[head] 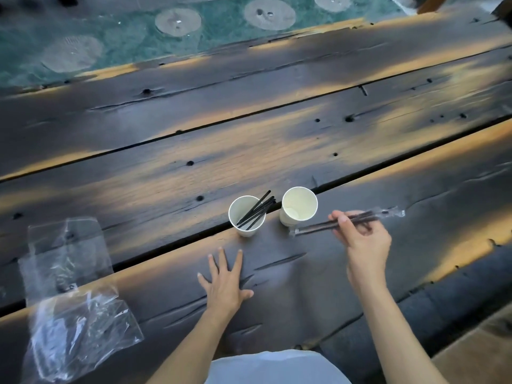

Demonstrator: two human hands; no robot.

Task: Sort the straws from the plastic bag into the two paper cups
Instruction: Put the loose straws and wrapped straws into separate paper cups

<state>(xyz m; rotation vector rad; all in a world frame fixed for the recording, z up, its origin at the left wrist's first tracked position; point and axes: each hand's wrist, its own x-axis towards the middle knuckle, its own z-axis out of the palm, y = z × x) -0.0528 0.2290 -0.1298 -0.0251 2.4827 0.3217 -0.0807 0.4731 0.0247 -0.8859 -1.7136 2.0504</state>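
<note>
I see the wrapped straws [346, 220] in my right hand [365, 239]: dark straws in clear sleeves, pinched between thumb and fingers and held nearly level, just beside the right paper cup [298, 205]. Their left ends reach to the foot of that cup, and the clear sleeve ends stick out past the hand to the right. I can't tell whether they touch the table.

The right paper cup stands upright and shows only its pale inside; I see no straws in it. The left paper cup [246, 217], upright just beside it, holds a handful of bare black straws [256, 209] that lean over its rim toward the right cup. The two cups are near each other but apart.

My left hand [225, 281] lies flat on the wooden table [277, 151], fingers spread and straight, holding nothing, just in front of the left cup.

Far to the left, well apart from the cups, the plastic bag [80, 322] lies crumpled at the near edge of the table, with another clear sheet [66, 245] lying flatter behind it. I can't make out anything inside either.

Beyond the far edge of the planks I see green flooring [110, 40] with pale round patches.
</note>
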